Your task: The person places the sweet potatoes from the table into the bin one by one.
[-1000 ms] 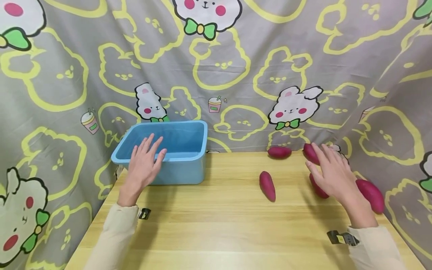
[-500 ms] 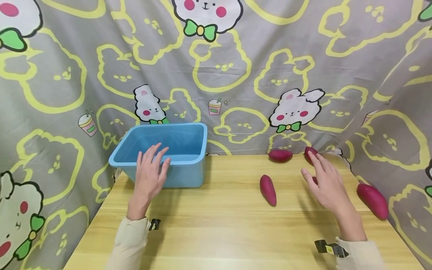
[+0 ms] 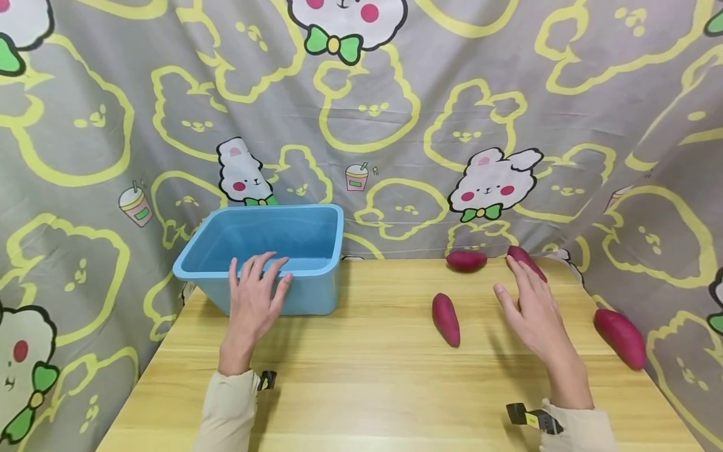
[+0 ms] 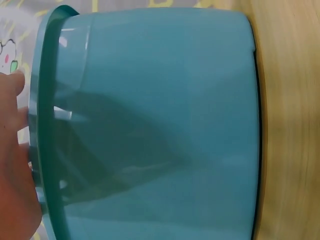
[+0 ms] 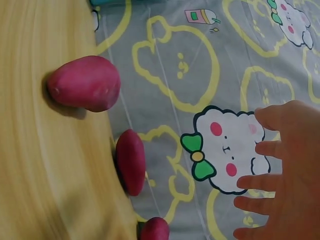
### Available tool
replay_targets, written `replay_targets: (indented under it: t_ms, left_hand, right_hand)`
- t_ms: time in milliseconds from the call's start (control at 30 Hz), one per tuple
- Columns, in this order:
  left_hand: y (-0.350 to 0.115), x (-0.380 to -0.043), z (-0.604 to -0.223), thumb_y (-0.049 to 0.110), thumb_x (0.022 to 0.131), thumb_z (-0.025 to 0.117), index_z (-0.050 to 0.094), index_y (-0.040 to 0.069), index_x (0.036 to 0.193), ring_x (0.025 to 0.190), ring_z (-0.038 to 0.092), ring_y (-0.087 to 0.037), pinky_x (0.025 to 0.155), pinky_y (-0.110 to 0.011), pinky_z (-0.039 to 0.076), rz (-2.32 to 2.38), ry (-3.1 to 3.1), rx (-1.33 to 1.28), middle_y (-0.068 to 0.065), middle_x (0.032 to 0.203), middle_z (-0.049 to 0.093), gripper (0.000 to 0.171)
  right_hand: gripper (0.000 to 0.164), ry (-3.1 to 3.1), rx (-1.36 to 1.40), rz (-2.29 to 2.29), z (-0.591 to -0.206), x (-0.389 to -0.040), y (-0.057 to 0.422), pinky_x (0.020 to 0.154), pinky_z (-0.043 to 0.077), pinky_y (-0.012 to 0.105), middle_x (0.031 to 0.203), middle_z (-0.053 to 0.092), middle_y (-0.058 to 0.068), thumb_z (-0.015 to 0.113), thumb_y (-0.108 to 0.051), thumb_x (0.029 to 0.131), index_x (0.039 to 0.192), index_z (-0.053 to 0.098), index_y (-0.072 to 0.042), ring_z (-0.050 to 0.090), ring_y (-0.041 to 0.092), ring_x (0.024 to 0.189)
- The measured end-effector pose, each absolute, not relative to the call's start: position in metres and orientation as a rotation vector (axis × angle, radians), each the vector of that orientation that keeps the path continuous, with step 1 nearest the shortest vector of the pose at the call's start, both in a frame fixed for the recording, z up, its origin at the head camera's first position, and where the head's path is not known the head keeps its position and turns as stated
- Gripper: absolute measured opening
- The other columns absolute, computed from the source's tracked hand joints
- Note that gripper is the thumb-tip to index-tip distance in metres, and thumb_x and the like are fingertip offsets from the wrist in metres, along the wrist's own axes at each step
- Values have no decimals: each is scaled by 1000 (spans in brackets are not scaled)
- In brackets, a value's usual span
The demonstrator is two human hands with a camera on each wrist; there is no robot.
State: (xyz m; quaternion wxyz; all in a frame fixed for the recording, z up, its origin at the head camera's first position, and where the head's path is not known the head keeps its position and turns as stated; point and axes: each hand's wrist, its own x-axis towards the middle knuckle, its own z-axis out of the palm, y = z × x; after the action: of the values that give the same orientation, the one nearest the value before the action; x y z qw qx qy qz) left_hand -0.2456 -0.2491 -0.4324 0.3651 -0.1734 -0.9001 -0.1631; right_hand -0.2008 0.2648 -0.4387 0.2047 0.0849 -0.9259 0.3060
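Note:
My left hand [image 3: 254,307], fingers spread and slightly bent, hovers at the front rim of a blue plastic tub [image 3: 305,294]. In the left wrist view the tub's side [image 4: 155,125] fills most of the picture, with the hand [image 4: 17,165] at the rim on the left edge. My right hand [image 3: 533,314] hangs palm down over the table's right side, holding nothing. Its fingertips overlap a purple sweet potato [image 3: 525,260], and another is mostly hidden under the hand. Other sweet potatoes lie left of it [image 3: 446,319], at the back [image 3: 466,260] and at the right edge [image 3: 620,338].
The pale wooden table [image 3: 361,389] runs back to a grey cartoon-print curtain [image 3: 390,81], which also hangs along both sides. The tub stands at the back left. A small black device is strapped at each cuff.
My left hand has shifted right and nearer, from over the tub to its front rim. My right hand has drifted left, away from the rightmost sweet potato. The sweet potatoes and tub lie unmoved.

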Motion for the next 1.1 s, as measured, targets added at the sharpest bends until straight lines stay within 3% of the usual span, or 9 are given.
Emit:
replay_targets:
  t_ms: [200,567,1100]
  left_hand:
    - [-248,-247,-433,43,105,55,70,14,124,124,48,-44,115,-67,14,-395,-2331,-443,-17,131,59,38]
    - [-248,-248,-439,44,107,49,67,11,107,112,50,-43,104,-63,26,-355,-2345,-425,-16,116,60,37]
    - [-252,-250,-440,44,105,53,63,8,102,104,51,-44,99,-64,29,-331,-2323,-432,-17,107,59,37]
  right_hand:
    - [63,-2527,265,882,-445,-202,265,108,19,75,157,34,30,52,-30,107,163,27,-13,30,56,141]
    - [62,-2472,280,970,-458,-207,252,102,29,75,154,38,26,60,-27,104,160,35,-15,36,52,138]
    - [62,-2563,322,911,-480,-214,227,97,36,71,149,43,28,59,-31,105,159,36,-10,45,51,128]
